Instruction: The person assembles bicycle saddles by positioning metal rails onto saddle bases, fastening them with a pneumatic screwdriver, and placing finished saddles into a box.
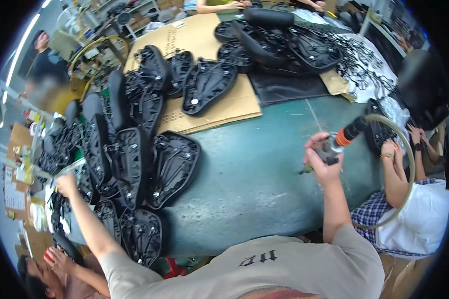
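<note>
My right hand is wrapped round an air screwdriver with an orange band and a black end, held above the right half of the green table. A pale hose curves from the tool. Far to the left, my left hand reaches past the saddles with its fingers closed; what they hold, if anything, I cannot make out. Beside that arm lie several black saddles, undersides up, showing rails and ribs. The nearest include one saddle at the table's middle left and another near the front edge.
Flattened cardboard lies under more saddles at the back. A heap of black saddles and a white sheet with black wire-like parts lie at the far side. Co-workers sit close at right and lower left. The green tabletop stretches in front of me.
</note>
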{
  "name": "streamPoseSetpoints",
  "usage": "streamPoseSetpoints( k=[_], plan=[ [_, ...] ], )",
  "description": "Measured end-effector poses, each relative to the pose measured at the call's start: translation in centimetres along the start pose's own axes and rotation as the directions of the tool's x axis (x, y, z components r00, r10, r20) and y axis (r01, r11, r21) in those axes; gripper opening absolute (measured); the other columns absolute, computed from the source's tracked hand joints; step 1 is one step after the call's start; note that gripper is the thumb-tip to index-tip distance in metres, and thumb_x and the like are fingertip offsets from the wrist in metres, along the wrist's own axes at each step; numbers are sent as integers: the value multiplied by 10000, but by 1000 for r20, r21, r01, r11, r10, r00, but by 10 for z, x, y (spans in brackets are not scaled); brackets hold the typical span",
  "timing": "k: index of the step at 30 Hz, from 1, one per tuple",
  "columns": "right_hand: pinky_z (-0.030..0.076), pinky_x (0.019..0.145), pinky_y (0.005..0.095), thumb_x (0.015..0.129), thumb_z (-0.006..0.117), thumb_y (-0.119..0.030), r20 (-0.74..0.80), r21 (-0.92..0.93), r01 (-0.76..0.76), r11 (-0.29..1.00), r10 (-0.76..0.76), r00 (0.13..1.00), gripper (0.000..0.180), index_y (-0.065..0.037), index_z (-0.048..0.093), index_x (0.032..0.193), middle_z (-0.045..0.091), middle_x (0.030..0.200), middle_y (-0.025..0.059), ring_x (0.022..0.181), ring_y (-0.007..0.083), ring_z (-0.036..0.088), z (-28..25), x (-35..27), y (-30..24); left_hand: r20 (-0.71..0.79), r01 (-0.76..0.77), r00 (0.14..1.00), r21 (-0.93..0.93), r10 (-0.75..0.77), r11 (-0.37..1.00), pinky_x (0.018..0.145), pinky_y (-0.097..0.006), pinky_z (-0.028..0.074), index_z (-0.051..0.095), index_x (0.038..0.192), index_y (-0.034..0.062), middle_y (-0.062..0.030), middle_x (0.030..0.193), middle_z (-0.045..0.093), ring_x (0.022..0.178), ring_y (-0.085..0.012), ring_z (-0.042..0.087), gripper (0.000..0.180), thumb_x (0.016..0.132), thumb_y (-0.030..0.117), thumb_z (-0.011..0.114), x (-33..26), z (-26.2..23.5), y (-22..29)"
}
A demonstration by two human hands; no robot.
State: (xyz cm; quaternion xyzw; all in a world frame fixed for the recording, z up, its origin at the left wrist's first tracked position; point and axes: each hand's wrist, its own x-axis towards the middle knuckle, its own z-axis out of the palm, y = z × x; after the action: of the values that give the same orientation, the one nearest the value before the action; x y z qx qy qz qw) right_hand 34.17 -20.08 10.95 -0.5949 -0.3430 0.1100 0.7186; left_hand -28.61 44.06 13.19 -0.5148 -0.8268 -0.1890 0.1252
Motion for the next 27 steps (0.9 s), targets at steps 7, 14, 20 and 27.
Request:
streamPoseSetpoints(
  k=[7, 14, 20, 27],
  plan=[
    [548, 835, 308, 851, 754, -19, -16, -63, 17, 998, -18, 1000, 343, -64, 629, 1166, 685, 961, 6, 890, 101, 658, -17, 9, 35, -677, -905, 406, -390, 614, 169, 1053, -399, 469, 612, 1288, -28, -179, 1304, 635, 1239, -323, 600, 335, 1001, 139, 656, -211, -171, 266],
    [539, 766, 275, 853, 727, 53, 30, -102, 138, 985, -136, 990, 345, -48, 588, 1152, 667, 1007, 37, 876, 93, 651, -25, -6, 24, 29, -460, 304, -871, 952, 173, 865, -364, 544, 663, 1220, -44, -168, 1003, 729, 953, -248, 695, 608, 1001, 522, 620, -436, -129, 500],
    [570, 687, 278, 850, 697, 78, 5, -52, 93, 994, -93, 996, 381, -30, 542, 1180, 655, 1013, 91, 819, 117, 673, -29, -5, 28, 531, 315, 116, -821, 839, 476, 980, -487, 503, 438, 1510, 29, -182, 1427, 540, 1148, -330, 616, 872, 945, 683, 557, -524, -114, 590],
    [536, 744, 272, 863, 716, 44, -59, 19, 6, 1000, -5, 998, 379, -46, 582, 1205, 664, 1002, 40, 840, 89, 646, -29, -4, 29, 434, 516, 29, -778, 900, 358, 1042, -548, 421, 557, 1325, 76, -124, 1238, 643, 1132, -313, 621, 654, 868, 515, 720, -543, -125, 598]
  ],
)
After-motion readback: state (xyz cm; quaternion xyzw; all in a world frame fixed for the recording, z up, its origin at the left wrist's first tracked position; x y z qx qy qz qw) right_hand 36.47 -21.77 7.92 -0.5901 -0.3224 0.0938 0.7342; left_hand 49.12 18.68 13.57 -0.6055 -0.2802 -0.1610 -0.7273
